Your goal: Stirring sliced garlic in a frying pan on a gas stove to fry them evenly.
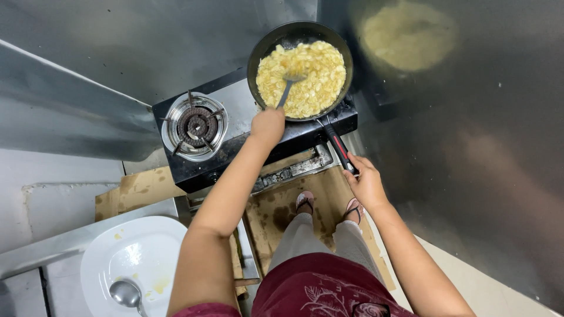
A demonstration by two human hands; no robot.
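Note:
A black frying pan (267,44) full of yellow scrambled egg (305,76) sits on the right burner of a black two-burner gas stove (235,141). My left hand (268,124) is shut on a metal spatula (288,88) whose blade rests in the egg. At the pan's front right, my right hand (367,182) grips the end of the black and red pan handle (338,145).
The left burner (195,124) is bare. A white plate (141,252) with yellow smears and a metal spoon (128,293) lies on the steel counter at lower left. Steel walls surround the stove; the right one reflects the pan. Stained cardboard (317,199) covers the floor under my sandalled feet.

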